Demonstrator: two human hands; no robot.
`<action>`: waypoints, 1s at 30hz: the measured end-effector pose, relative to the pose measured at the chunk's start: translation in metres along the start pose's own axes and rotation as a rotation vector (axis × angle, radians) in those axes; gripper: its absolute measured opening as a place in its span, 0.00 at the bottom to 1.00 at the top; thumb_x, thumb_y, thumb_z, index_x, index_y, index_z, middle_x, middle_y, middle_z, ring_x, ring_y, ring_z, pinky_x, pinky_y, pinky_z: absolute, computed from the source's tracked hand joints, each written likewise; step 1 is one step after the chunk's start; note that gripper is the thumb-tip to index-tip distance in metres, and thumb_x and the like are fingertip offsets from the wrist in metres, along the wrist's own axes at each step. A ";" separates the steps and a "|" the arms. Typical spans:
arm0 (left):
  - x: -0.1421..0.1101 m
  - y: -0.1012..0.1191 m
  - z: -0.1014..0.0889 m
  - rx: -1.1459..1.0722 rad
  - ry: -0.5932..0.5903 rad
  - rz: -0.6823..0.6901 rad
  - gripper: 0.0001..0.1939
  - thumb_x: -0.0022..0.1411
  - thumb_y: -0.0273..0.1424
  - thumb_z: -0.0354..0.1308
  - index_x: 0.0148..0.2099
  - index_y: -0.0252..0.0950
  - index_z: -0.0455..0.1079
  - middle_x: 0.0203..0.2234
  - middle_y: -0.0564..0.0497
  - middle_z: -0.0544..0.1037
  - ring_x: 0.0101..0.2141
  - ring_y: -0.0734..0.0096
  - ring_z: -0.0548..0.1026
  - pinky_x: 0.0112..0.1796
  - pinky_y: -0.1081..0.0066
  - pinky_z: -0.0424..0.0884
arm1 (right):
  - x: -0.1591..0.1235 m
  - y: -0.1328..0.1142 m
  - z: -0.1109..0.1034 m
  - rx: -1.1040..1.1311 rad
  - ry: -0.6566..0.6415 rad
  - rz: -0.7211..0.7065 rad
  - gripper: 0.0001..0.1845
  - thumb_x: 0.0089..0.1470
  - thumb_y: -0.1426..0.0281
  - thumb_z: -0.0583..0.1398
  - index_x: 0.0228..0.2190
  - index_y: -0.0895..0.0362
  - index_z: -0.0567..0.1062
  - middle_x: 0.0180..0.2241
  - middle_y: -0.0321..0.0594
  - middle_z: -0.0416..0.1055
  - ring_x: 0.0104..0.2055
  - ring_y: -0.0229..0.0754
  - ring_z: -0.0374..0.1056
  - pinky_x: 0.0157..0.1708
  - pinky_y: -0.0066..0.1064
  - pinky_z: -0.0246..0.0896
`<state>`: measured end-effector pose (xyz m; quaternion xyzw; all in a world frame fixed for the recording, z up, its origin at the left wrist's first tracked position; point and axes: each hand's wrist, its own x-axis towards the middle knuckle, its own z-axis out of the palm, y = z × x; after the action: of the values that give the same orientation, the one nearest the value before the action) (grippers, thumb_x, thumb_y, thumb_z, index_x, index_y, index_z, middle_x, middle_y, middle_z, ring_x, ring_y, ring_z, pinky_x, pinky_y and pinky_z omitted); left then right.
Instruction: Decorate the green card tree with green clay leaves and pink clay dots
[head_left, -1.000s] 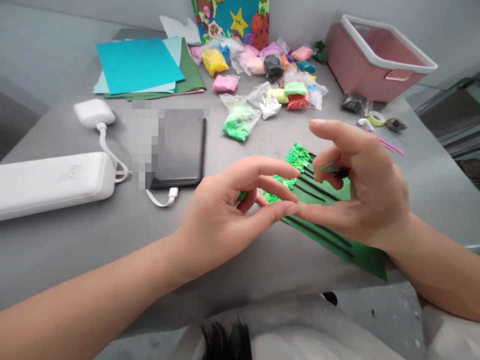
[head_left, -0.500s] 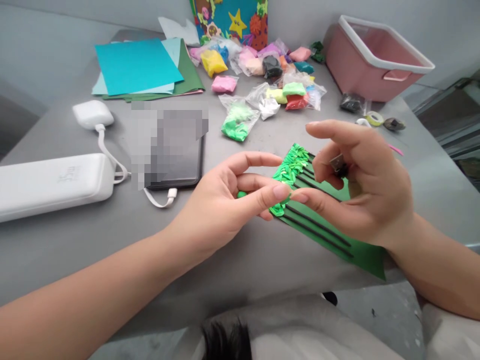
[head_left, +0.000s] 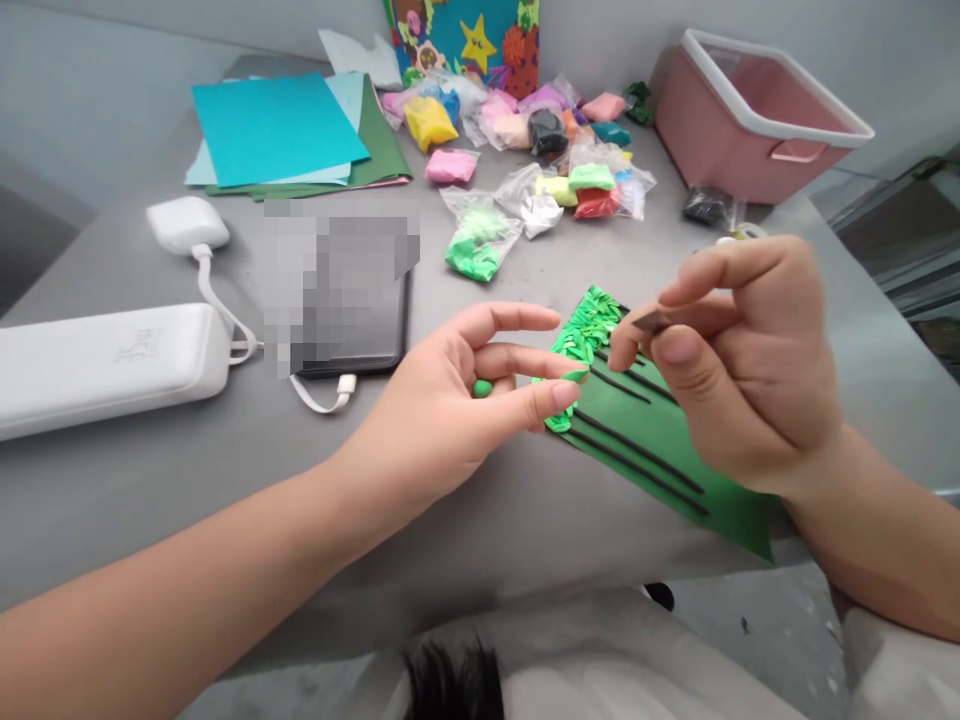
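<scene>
Between the thumb and a fingertip of my left hand (head_left: 442,390) is a small leaf-shaped piece of green clay (head_left: 576,376). A little ball of green clay (head_left: 482,388) sits in the same hand, near the bases of the fingers. My right hand (head_left: 765,370) pinches a small flat metal blade (head_left: 649,321), partly hidden by the fingers. Below both hands lies a green card (head_left: 739,510) with thin black strips (head_left: 645,465) along it. Many small green clay leaves (head_left: 589,318) cover its far left end.
Several bags of coloured clay (head_left: 480,240) lie at the back, beside a pink bin (head_left: 739,130). Coloured sheets (head_left: 277,130) are stacked at the back left. A phone (head_left: 367,300) and a white power bank (head_left: 112,370) with a cable occupy the left side.
My right hand has drawn back from the left fingertips and turned, bringing the metal blade forward between its fingers. The left hand stays nearly in place, its clay piece now more visible.
</scene>
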<state>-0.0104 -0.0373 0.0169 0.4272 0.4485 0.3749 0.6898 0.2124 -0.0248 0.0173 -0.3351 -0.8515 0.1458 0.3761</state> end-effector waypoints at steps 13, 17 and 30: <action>0.001 0.000 -0.003 0.116 0.044 -0.028 0.27 0.51 0.28 0.75 0.52 0.44 0.72 0.35 0.57 0.85 0.31 0.75 0.78 0.29 0.77 0.67 | 0.013 0.004 -0.012 -0.344 -0.120 -0.333 0.06 0.59 0.77 0.62 0.36 0.54 0.75 0.28 0.37 0.75 0.28 0.40 0.68 0.29 0.34 0.63; 0.002 -0.001 -0.004 0.126 0.038 -0.009 0.28 0.52 0.31 0.75 0.53 0.44 0.71 0.37 0.55 0.85 0.30 0.74 0.77 0.28 0.76 0.67 | 0.013 0.004 -0.014 -0.357 -0.138 -0.324 0.05 0.58 0.77 0.62 0.35 0.55 0.75 0.28 0.38 0.75 0.27 0.40 0.67 0.29 0.34 0.63; -0.002 0.001 -0.003 0.194 0.065 0.029 0.28 0.53 0.30 0.73 0.55 0.42 0.71 0.38 0.51 0.84 0.25 0.75 0.73 0.26 0.74 0.66 | 0.013 0.006 -0.013 -0.278 -0.108 -0.289 0.07 0.58 0.76 0.63 0.37 0.52 0.75 0.29 0.37 0.75 0.27 0.40 0.67 0.29 0.35 0.63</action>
<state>-0.0134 -0.0380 0.0175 0.4861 0.4986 0.3533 0.6247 0.2183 -0.0117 0.0300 -0.2496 -0.9216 -0.0108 0.2971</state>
